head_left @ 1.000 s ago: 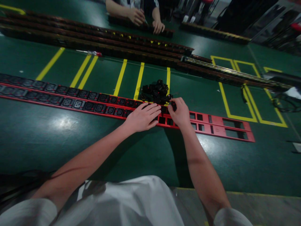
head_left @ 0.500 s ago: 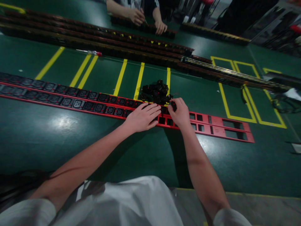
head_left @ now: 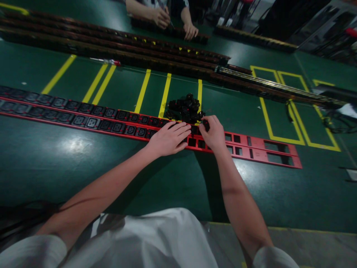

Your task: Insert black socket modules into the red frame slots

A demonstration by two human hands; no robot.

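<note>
Two long red rails lie side by side across the green table, with rows of black power sockets seated in their left part. On the right their square cut-outs are bare. My left hand rests flat over the rails at the last filled places, fingers stretched out. Just right of it, my right hand pinches a black socket at the far rail; the fingers partly hide it. Beyond the rails, close to both hands, sits a small heap of loose black sockets.
Long dark rails lie in a stack across the back. A screwdriver with a red handle lies before them. Yellow tape marks the table. Cables lie at the right. Across the table are a co-worker's hands.
Both my hands stay in nearly the same place on the rails. Across the table, the co-worker's hand with a thin tool has shifted slightly.
</note>
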